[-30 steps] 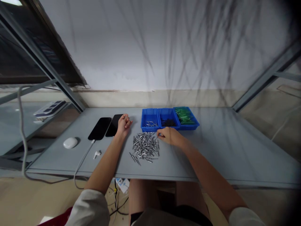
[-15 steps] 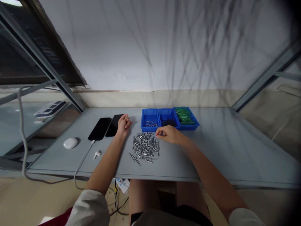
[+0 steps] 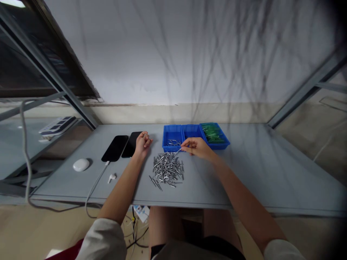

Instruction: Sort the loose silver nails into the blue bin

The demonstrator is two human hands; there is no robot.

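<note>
Between the thumb and fingertips of my right hand [image 3: 197,147] is a slim silvery metal pin [image 3: 178,150], held slantwise above the front edge of the blue three-part tray [image 3: 172,148]. Below and to the left of this hand lies a loose pile of similar metal pins [image 3: 167,168]. Several more pins [image 3: 173,142] are in the tray's left compartment. My left hand [image 3: 142,144] rests at the right edge of a dark phone [image 3: 131,145], its fingers curled in; nothing shows in them.
Green slender pieces [image 3: 213,133] fill the tray's right compartment. Left of my left arm are another dark phone [image 3: 115,148] with a white cable [image 3: 97,180], a white rounded case [image 3: 81,165] and a white earbud [image 3: 112,177]. Metal frame posts [image 3: 77,108] stand at both sides.
My right hand has risen slightly from the pile's back edge toward the tray, and a metal pin now shows in its fingertips. The left hand has stayed still.
</note>
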